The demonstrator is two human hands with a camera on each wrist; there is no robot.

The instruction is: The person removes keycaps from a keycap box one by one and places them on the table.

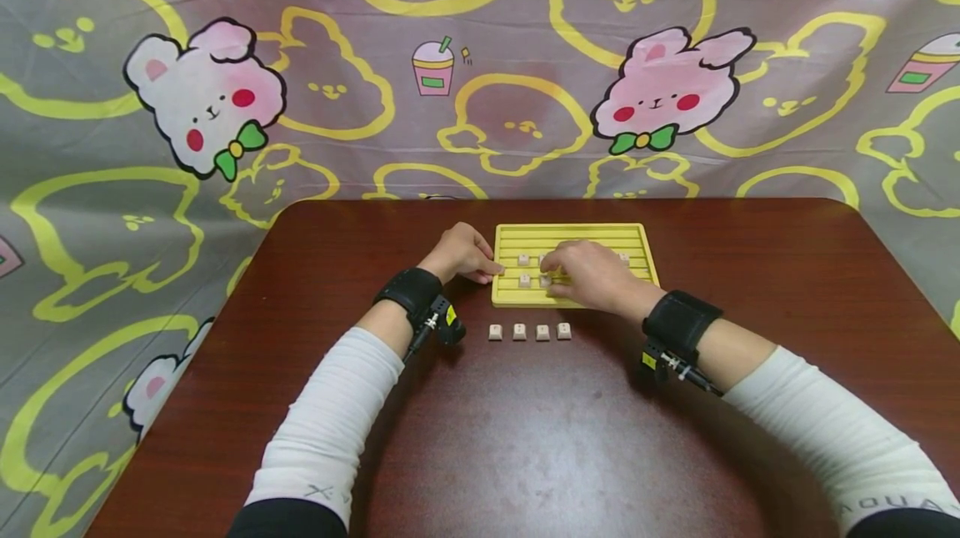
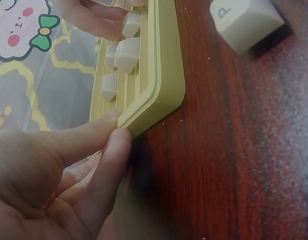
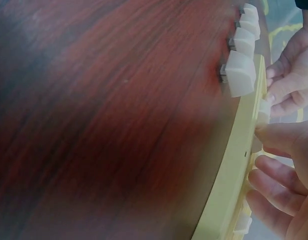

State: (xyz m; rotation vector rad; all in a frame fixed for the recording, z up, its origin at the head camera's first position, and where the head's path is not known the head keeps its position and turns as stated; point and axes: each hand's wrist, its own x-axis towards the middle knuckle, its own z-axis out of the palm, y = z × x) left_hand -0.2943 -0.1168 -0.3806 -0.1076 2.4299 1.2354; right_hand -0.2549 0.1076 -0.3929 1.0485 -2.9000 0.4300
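A yellow ridged tray (image 1: 570,233) lies on the table with several white keycaps in its rows. My left hand (image 1: 464,253) pinches the tray's left edge between thumb and finger, as the left wrist view also shows. Over the tray's middle, my right hand (image 1: 592,275) reaches down and pinches a white keycap (image 1: 545,280) in the lower row. In the right wrist view my thumb lies against that keycap (image 3: 256,144), and part of it is hidden. Another keycap (image 1: 524,280) sits just to its left, below a keycap (image 1: 522,259) in the row above.
Several loose keycaps stand in a line in front of the tray, among them a keycap (image 1: 495,332) at the left end and a keycap (image 1: 564,331) at the right end. The dark wooden table (image 1: 510,438) backs onto a patterned cloth (image 1: 517,37).
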